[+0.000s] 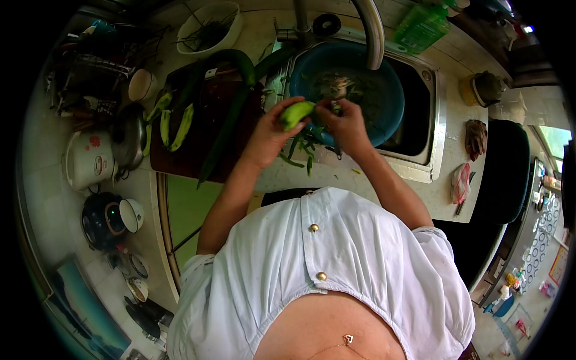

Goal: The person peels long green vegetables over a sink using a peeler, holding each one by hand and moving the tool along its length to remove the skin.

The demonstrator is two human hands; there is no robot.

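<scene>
My left hand (274,130) grips a light green, peeled-looking elongated vegetable (297,115) at the near left rim of a blue basin (393,105). Close beside it, my right hand (346,121) is closed around a small hand tool, probably a peeler, mostly hidden by the fingers. The basin sits in a steel sink (436,135) and holds peelings and a pale lump in what looks like water. Green peel strips (308,150) hang and lie at the sink's front edge below my hands.
Long dark green gourds (229,130) and curved pale green vegetables (183,130) lie on a dark cutting board (198,157). A faucet (375,40) arches over the basin. Behind stand a white bowl (234,31) and a green soap bottle (423,27). A rice cooker (90,157) is left.
</scene>
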